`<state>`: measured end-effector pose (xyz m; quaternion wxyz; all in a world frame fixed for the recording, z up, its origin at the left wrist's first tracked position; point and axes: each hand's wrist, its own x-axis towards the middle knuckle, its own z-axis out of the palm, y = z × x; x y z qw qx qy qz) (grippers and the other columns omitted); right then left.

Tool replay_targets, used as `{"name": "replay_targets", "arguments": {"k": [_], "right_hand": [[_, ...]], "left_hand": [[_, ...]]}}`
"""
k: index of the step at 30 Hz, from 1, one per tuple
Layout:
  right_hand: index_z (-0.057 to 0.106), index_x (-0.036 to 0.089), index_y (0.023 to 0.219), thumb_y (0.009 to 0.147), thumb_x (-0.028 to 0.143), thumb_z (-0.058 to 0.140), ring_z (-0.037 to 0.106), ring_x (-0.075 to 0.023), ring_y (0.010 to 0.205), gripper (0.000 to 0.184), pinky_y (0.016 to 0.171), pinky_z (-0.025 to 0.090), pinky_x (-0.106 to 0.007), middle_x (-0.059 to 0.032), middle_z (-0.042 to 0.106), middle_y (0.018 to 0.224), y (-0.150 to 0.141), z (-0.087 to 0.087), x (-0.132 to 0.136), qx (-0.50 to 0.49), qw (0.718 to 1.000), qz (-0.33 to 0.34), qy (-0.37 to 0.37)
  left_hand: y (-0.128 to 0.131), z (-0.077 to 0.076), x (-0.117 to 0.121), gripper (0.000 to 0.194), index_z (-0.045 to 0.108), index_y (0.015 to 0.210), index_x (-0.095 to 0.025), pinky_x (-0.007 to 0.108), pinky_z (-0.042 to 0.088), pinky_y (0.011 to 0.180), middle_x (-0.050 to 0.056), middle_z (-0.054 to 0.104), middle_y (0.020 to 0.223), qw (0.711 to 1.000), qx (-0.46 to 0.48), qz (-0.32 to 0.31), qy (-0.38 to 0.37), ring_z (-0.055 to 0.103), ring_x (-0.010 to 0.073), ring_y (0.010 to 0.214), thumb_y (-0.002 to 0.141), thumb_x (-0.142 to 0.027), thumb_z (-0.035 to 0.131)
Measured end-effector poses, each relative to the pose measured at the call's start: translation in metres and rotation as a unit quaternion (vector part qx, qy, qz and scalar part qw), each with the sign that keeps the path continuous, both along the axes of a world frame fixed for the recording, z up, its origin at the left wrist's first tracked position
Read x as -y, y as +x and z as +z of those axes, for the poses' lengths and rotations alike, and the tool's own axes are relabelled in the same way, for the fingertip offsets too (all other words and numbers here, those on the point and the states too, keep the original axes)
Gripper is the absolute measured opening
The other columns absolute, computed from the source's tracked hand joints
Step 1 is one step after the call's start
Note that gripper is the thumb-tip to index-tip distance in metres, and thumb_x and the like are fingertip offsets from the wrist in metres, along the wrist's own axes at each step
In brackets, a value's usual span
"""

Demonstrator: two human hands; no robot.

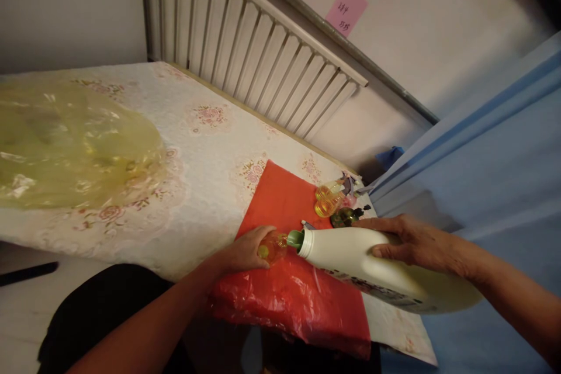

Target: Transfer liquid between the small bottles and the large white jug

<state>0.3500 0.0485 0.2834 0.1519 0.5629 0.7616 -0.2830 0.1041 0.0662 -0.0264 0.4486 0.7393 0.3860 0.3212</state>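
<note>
My left hand (248, 249) is closed around a small clear bottle (275, 247) with orange-yellow liquid in it. The bottle's neck points right, toward the green spout (295, 239) of a large cream-coloured jug (350, 251). My right hand (409, 242) grips that jug, which lies tilted nearly flat with its mouth to the left. Spout and bottle neck meet or nearly meet; whether liquid is flowing I cannot make out. Under both hands lies a red plastic sheet (280, 198) over the table's near edge. Part of the jug's label faces downward.
Small bottles of yellow liquid (326, 201) and a dark green bottle (346, 217) stand by the sheet's far right corner. A yellow translucent plastic bag (79, 146) lies on the flowered tablecloth (205, 175). Behind are a radiator (254, 52) and, to the right, a blue curtain (495, 158).
</note>
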Motion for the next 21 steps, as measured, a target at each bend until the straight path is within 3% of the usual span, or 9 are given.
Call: {"name": "replay_targets", "arguments": {"k": [21], "right_hand": [[0.05, 0.027, 0.138, 0.086, 0.05, 0.058, 0.067, -0.0267, 0.097, 0.057, 0.076, 0.054, -0.03, -0.0054, 0.069, 0.119, -0.0022, 0.0003, 0.0001, 0.003, 1.0, 0.003, -0.003]], "left_hand": [[0.0004, -0.0049, -0.0012, 0.087, 0.035, 0.14, -0.025, 0.041, 0.036, 0.11, 0.008, 0.046, 0.142, 1.0, 0.002, 0.001, 0.006, 0.044, 0.0286, 0.131, 0.062, -0.029, 0.074]]}}
